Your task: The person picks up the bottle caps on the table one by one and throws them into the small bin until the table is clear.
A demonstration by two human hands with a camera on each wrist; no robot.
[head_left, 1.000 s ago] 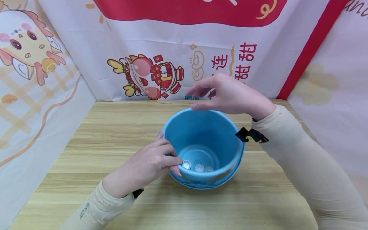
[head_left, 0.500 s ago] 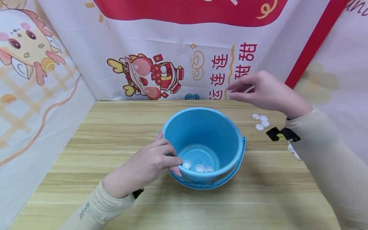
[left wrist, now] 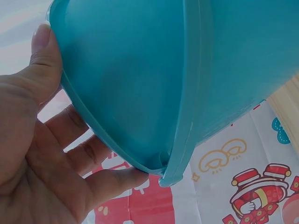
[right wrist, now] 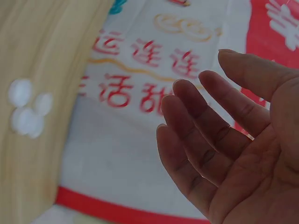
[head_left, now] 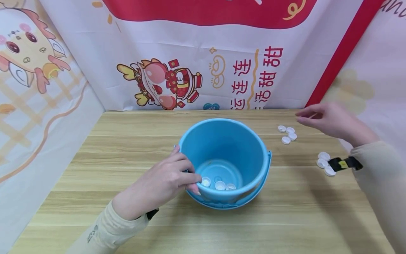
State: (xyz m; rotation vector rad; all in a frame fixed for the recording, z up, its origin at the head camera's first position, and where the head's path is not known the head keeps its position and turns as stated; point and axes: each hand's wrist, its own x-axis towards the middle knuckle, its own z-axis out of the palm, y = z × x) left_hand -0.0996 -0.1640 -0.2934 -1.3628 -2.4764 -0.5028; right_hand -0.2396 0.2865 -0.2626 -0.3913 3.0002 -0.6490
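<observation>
A blue plastic bucket (head_left: 225,148) stands on the wooden table, its handle (head_left: 250,195) hanging down at the front. My left hand (head_left: 168,180) grips its rim on the near left, fingers over the edge; in the left wrist view the thumb and fingers lie along the rim (left wrist: 93,128). White bottle caps (head_left: 220,185) lie on the bucket's floor near the front. My right hand (head_left: 333,121) is in the air at the far right, holding nothing, its fingers loosely bent and the palm bare in the right wrist view. Below and left of it lie several white caps (head_left: 286,140).
Another group of white caps (head_left: 322,163) lies at the table's right side, partly behind the right wrist strap. The wooden table (head_left: 127,141) ends at a printed cloth backdrop (head_left: 190,38), with cloth walls at both sides.
My right hand has moved from over the bucket's far rim out to the right, uncovering the caps on the table. The left hand and the bucket have stayed put.
</observation>
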